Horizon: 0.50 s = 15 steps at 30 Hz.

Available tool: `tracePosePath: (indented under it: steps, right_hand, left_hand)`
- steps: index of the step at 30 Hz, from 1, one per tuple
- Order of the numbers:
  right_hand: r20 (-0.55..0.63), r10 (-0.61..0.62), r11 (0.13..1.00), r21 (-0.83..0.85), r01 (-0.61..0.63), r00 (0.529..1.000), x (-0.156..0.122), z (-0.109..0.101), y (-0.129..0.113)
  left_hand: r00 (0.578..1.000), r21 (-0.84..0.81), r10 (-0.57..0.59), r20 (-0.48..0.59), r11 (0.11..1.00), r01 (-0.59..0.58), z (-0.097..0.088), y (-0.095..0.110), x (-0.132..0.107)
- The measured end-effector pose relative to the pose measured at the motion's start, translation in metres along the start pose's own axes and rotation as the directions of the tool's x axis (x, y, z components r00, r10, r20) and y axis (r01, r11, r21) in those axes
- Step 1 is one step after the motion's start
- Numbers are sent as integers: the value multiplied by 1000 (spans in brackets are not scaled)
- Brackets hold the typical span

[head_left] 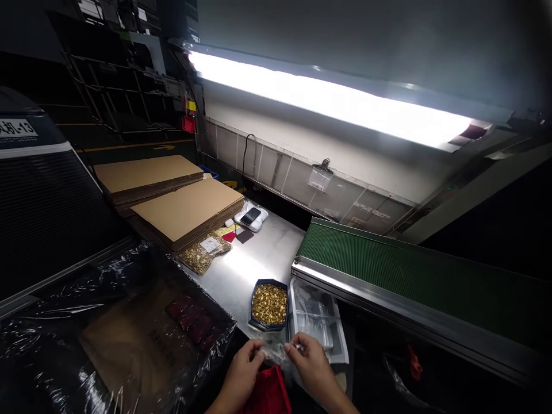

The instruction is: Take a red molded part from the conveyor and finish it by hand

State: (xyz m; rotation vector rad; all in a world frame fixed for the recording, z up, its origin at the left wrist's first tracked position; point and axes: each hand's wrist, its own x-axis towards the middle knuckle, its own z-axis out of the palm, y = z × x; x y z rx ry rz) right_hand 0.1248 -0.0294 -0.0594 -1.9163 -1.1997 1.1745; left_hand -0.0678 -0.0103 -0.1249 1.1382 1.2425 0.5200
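Observation:
Between my two hands a small clear plastic bag (275, 352) is stretched, just in front of a blue tray. My left hand (245, 368) pinches its left side, and my right hand (308, 359) pinches the right side. The blue tray (250, 313) is filled with small gold-coloured metal parts (269, 303). Below the hands sits a red bin (269, 394), partly hidden by my left hand. Right of the blue tray, a light grey divided tray (342, 345) holds clear plastic bags (317, 322).
A green conveyor belt (366, 259) runs off to the right. On the metal table (276, 244) lie a bag of gold parts (202, 253) and a phone (250, 216). Cardboard stacks (190, 207) stand at the left, behind a plastic-lined box (129, 328). A lamp (323, 98) hangs above.

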Motion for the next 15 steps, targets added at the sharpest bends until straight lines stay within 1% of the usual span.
tracePosePath:
  steps: [2,3,4,6,8,10,13,15]
  right_hand:
    - [-44,-12,990,-138,6,999,0,10,-2]
    - [-47,-22,980,-198,13,999,-1,16,-3]
    - [-29,-35,968,-251,27,999,-2,21,-4]
    - [56,-63,940,-333,78,996,-6,32,-5]
    - [142,-94,910,-389,143,985,-7,39,-3]
    - [181,-124,883,-428,192,976,-6,42,1]
    - [184,-143,857,-468,215,972,0,41,8]
    - [174,-145,848,-486,213,974,1,42,10]
  left_hand:
    - [998,80,10,-55,997,-5,2,6,-5]
    - [998,125,22,-66,992,-13,4,9,-8]
    - [998,171,36,-60,985,-25,5,13,-11]
    - [999,255,43,-3,966,-41,8,19,-16]
    - [998,320,-6,70,947,-16,10,20,-17]
    - [991,360,-89,97,932,48,9,18,-15]
    - [978,387,-194,82,910,148,7,12,-13]
    - [969,356,-232,86,915,188,7,9,-14]
